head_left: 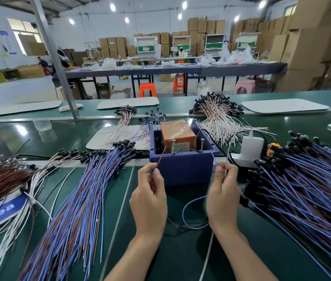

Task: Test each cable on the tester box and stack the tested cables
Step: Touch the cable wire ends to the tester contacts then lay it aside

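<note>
Cable (pixel 183 211) hung btwn your left hand (pixel 150 199) and right hand (pixel 223 197), just in front of the box (pixel 180 169). Left hand pinched the brown lead (pixel 161 158) w/ thumb and forefinger, its tip angled up over the box rim near the left screw (pixel 174 146). Right hand pinched the blue lead (pixel 216 163) at the box's right front corner. Slack looped down to the tabletop (pixel 180 260) btwn your wrists. Box sat mid-tabletop, orange block (pixel 177 132) inside. Left pile (pixel 83 199) and right pile (pixel 302 189) of blue/brown cables flanked you; white charger (pixel 250 146) stood just beside the box.
</note>
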The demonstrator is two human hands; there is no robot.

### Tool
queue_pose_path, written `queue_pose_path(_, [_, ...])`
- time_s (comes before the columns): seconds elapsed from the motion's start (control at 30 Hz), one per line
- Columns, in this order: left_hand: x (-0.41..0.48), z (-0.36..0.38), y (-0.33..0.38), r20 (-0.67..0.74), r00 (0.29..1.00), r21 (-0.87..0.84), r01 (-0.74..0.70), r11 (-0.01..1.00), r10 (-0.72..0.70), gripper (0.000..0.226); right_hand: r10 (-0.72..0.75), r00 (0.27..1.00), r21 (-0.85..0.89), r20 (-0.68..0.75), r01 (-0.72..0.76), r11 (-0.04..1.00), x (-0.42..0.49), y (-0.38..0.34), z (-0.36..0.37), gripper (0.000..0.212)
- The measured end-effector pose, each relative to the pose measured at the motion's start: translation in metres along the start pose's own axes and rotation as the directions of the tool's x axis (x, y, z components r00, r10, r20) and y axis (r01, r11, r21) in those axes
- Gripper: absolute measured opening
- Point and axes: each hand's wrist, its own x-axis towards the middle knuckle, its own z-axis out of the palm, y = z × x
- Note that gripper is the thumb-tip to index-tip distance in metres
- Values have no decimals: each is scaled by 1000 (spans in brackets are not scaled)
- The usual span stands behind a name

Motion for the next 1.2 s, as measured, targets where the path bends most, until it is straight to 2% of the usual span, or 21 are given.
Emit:
queue_pose_path(0.2, [5, 5, 2, 28, 999, 53, -41, 998, 40, 7, -122, 992, -54, 11, 122, 991, 3, 3, 7, 10])
queue_pose_path(0.47, [3, 6, 2, 15, 999, 44, -33, 998, 32, 6, -172, 985, -76, 1, 172, 982, 5, 4, 8, 10])
queue_pose_path(1.2, [4, 7, -3, 62, 998, 5, -33, 999, 32, 11, -115, 991, -84, 71, 121, 989, 6, 6, 8, 8])
